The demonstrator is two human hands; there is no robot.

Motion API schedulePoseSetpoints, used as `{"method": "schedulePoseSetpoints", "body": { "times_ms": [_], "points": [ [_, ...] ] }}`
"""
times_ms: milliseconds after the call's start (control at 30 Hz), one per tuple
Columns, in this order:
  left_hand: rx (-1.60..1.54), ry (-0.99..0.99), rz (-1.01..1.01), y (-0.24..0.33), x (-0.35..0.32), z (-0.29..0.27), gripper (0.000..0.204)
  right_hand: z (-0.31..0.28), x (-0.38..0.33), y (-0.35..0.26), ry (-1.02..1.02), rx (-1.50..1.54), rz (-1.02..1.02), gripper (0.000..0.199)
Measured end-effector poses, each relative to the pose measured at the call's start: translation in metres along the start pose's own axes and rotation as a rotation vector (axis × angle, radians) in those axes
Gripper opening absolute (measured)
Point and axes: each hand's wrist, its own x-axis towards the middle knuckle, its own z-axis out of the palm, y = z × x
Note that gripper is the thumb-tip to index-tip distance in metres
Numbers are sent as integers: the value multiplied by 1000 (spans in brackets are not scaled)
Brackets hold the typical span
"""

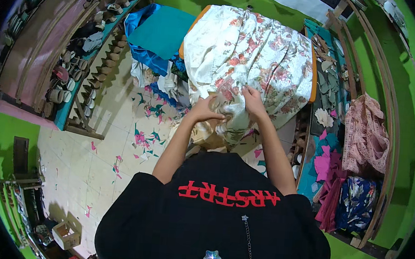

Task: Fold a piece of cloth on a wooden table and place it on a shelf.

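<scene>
At near side of tbl point(315, 72), R hand point(253, 102) pinches floral cloth point(266, 61); L hand point(203, 110) on it, thumb out, can't tell grip.

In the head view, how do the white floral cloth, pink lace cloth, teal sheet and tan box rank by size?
1. White floral cloth
2. Pink lace cloth and teal sheet: too alike to rank
3. Tan box

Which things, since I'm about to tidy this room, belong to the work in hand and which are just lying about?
Apparently in use:
- floral fabric, at left hand and right hand
- orange-edged table beneath

Apparently lying about:
- floor scraps
- pink lace cloth
- box
</scene>
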Motion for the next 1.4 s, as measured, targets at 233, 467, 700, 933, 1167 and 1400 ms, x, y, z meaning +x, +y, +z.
{"method": "schedulePoseSetpoints", "body": {
  "times_ms": [233, 467, 700, 933, 1167, 1400],
  "points": [
    [-279, -94, -38, -8, -3, 4, 26, -41, 12, -32, 291, -231, -30, 33],
    [-807, -88, -98, 19, -7, -14, 20, 3, -44, -17, -118, -562, -488, 53],
    [-797, -76, 11, 49, -26, -19, 21, 43, -53, 6, -23, -441, -473, 19],
    [-728, 107, 11, 36, -52, -35, 20, 31, -59, 6, 63, -177, -332, 26],
    [-923, 55, 190, 60, -55, -25, 45, 60, -85, 0, -448, -500, -77, 35],
    [-917, 117, 234, 46, -61, -13, 88, 48, -62, 16, -15, -283, -93, 23]
  ]
}}
